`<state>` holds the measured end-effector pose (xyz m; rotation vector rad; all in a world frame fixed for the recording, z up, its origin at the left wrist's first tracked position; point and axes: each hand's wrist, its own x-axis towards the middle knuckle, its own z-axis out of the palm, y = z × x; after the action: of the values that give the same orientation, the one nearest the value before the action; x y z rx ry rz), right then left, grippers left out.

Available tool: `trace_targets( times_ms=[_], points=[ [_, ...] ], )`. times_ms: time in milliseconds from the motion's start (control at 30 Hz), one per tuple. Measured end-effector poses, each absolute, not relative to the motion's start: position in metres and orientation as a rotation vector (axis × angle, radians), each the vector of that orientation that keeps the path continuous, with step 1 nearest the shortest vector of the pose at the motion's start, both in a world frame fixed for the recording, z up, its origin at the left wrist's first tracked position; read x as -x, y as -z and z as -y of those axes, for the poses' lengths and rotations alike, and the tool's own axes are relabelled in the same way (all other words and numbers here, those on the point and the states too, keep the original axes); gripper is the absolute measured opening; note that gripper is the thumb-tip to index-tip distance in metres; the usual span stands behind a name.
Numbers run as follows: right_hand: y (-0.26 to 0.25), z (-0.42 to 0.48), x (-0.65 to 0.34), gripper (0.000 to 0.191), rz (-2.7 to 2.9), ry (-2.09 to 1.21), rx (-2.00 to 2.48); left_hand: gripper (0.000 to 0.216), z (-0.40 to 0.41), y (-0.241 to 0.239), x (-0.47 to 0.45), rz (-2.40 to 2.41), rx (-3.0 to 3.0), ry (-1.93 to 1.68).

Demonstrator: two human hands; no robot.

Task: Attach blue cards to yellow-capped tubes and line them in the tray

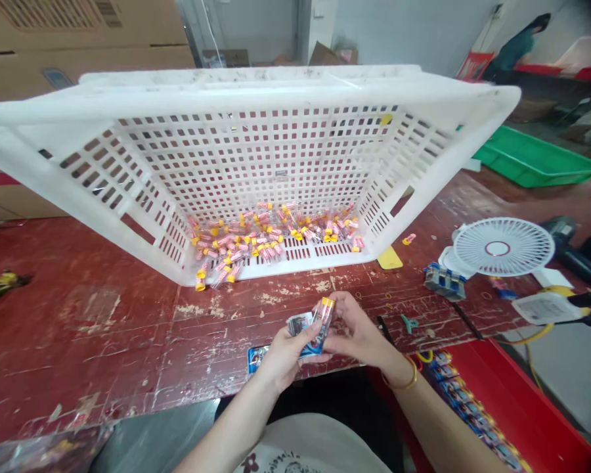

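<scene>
Close to the table's front edge, my left hand (291,351) is closed on a small blue printed packet (309,341). My right hand (357,332) has its fingers round a clear tube with a yellow cap (326,306), pressed against the packet; pink shows inside the tube. Both hands meet at these two things, and the fingers partly cover them. Another blue packet (256,358) lies on the table beside my left hand. Beyond my hands, a white plastic basket (276,266) lies tipped toward me, with several yellow-capped pink tubes (236,246) along its lower side.
To the right stand a white fan (503,246), a blue-edged block of small packets (444,281) and a green bin (536,157). A red tray (526,394) at lower right holds a row of blue packets. Bananas (0,286) lie far left. A person (515,49) is in the background.
</scene>
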<state>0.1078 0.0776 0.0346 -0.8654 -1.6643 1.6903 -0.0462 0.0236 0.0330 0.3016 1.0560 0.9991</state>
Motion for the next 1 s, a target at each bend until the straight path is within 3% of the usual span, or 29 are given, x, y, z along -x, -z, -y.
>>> trace_targets(
  times_ms=[67, 100, 333, 1000],
  points=[
    [-0.03, -0.061, -0.103, 0.079, 1.682, -1.665, 0.918, 0.043, -0.027, -0.034, 0.041, -1.043, -0.23, -1.014],
    [-0.028, -0.055, -0.101, 0.084, 1.68, -1.619, 0.971, 0.041, -0.028, -0.035, 0.039, -1.028, -0.22, -1.017],
    [-0.024, -0.049, -0.1, 0.058, 1.619, -1.343, 1.019, 0.038, -0.023, -0.043, 0.036, -1.043, -0.33, -1.025],
    [-0.019, -0.043, -0.114, 0.059, 1.584, -1.28, 0.99, 0.036, -0.02, -0.041, 0.024, -1.103, -0.443, -1.036]
  ],
)
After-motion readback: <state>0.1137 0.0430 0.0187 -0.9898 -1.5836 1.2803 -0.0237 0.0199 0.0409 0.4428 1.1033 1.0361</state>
